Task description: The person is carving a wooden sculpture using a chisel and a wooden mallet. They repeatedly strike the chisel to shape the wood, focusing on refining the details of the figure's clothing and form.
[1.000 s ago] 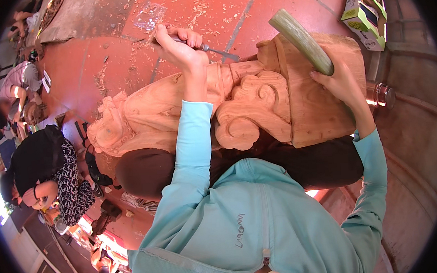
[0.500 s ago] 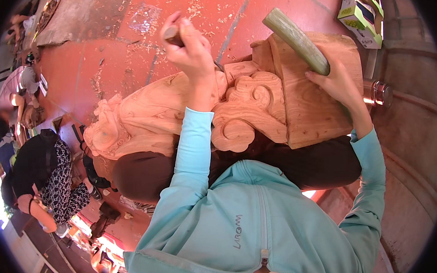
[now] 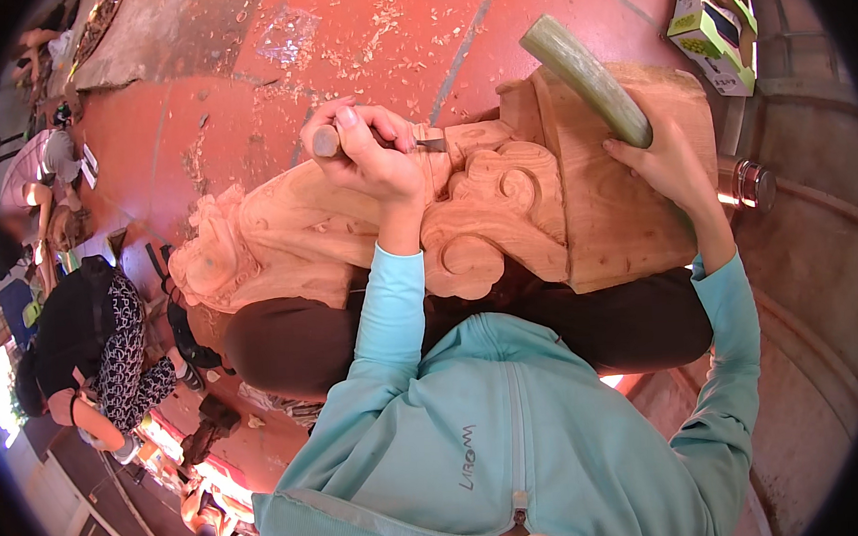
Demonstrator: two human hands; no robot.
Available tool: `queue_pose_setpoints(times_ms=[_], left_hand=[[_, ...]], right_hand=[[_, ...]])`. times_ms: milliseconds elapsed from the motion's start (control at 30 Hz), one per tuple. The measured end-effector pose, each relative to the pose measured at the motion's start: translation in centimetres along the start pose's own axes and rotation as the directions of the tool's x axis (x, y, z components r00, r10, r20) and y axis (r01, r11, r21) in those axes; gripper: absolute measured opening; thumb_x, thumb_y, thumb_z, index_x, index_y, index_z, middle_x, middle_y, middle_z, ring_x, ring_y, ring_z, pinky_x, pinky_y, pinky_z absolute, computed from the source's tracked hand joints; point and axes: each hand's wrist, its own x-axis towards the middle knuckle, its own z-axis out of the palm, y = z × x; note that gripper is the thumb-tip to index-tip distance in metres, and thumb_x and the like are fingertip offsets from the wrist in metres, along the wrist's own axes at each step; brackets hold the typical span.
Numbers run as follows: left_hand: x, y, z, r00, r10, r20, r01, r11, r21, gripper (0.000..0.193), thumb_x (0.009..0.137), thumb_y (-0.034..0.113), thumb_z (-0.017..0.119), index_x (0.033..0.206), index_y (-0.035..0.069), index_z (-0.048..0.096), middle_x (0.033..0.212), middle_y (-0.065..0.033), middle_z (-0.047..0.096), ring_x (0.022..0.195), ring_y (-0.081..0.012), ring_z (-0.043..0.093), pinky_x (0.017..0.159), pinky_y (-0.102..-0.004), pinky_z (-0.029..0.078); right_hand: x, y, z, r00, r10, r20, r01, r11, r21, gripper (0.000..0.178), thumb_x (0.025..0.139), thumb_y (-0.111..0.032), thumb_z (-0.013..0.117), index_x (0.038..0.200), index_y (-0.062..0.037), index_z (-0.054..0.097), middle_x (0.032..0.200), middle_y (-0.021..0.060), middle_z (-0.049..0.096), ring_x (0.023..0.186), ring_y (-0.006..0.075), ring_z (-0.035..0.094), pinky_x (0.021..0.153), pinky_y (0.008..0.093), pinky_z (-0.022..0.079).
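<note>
A reddish wooden carving (image 3: 298, 212) with scrolls and a blocky base lies across my lap. My left hand (image 3: 378, 158) is closed round a wood chisel (image 3: 326, 141). The round butt of its handle faces left, and its short metal blade points right, over the carving's upper edge. Whether the edge touches the wood I cannot tell. In my right hand (image 3: 673, 160), above the base, is the near end of a greenish-grey wooden club (image 3: 585, 80). The club slants up and left over the base, apart from the chisel.
Wood shavings (image 3: 376, 35) litter the red tiled floor ahead. A green and white carton (image 3: 709, 30) stands at the far right, and a metal flask (image 3: 746, 185) lies beside the base. Other people (image 3: 99, 327) are at work on the left.
My left hand has turned and lowered slightly, so the chisel blade now shows, pointing right. My right hand and the club have hardly moved.
</note>
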Motion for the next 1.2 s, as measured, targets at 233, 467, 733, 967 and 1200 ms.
queue_pose_setpoints(times_ms=[233, 467, 733, 967, 1200], left_hand=[[-0.7, 0.2, 1.0, 1.000, 0.013, -0.007, -0.012, 0.988, 0.152, 0.023, 0.094, 0.024, 0.046, 0.102, 0.003, 0.041, 0.053, -0.0041, 0.040, 0.037, -0.0103, 0.034, 0.033, -0.0262, 0.029], [0.7, 0.5, 0.0, 0.962, -0.156, -0.226, 0.117, 0.977, -0.178, 0.020, 0.095, 0.026, 0.045, 0.096, 0.007, 0.039, 0.053, -0.0043, 0.039, 0.038, -0.0115, 0.035, 0.034, -0.0260, 0.030], [-2.0, 0.2, -1.1, 0.997, 0.075, -0.018, -0.076, 0.995, -0.070, 0.012, 0.095, 0.017, 0.043, 0.093, 0.008, 0.035, 0.054, -0.0064, 0.040, 0.039, -0.0128, 0.036, 0.034, -0.0257, 0.032], [-2.6, 0.9, -2.2, 1.000, -0.001, 0.008, 0.003, 0.972, -0.237, 0.020, 0.094, 0.012, 0.043, 0.078, 0.007, 0.032, 0.050, -0.0058, 0.037, 0.036, -0.0125, 0.032, 0.034, -0.0260, 0.028], [-4.0, 1.0, -1.5, 0.986, 0.101, 0.132, -0.092, 0.993, -0.071, 0.018, 0.093, 0.002, 0.044, 0.080, 0.006, 0.032, 0.050, -0.0048, 0.038, 0.037, -0.0102, 0.035, 0.034, -0.0257, 0.029]], right_hand=[[0.3, 1.1, 0.2, 0.994, -0.109, -0.027, 0.108, 0.994, -0.034, 0.058, 0.076, -0.011, 0.070, 0.129, -0.0022, 0.048, 0.104, 0.0185, 0.064, 0.087, 0.0247, 0.063, 0.075, 0.0347, 0.048], [0.2, 0.6, 0.2, 0.999, -0.039, -0.005, 0.040, 0.999, 0.035, 0.057, 0.077, -0.010, 0.070, 0.129, -0.0037, 0.048, 0.093, 0.0142, 0.063, 0.073, 0.0185, 0.061, 0.065, 0.0330, 0.049], [0.1, 0.4, 0.2, 1.000, -0.017, 0.002, 0.017, 0.999, 0.033, 0.060, 0.078, -0.011, 0.070, 0.132, -0.0043, 0.046, 0.086, 0.0118, 0.062, 0.063, 0.0154, 0.058, 0.059, 0.0315, 0.048], [-0.2, -0.3, 0.1, 1.000, 0.010, 0.011, -0.011, 1.000, 0.029, 0.060, 0.078, -0.010, 0.070, 0.132, -0.0029, 0.047, 0.087, 0.0119, 0.062, 0.062, 0.0152, 0.058, 0.059, 0.0314, 0.048], [0.2, 0.6, 0.2, 0.999, -0.049, -0.001, 0.049, 0.998, 0.035, 0.058, 0.078, -0.010, 0.070, 0.131, -0.0028, 0.047, 0.088, 0.0116, 0.062, 0.062, 0.0150, 0.057, 0.059, 0.0316, 0.047]])
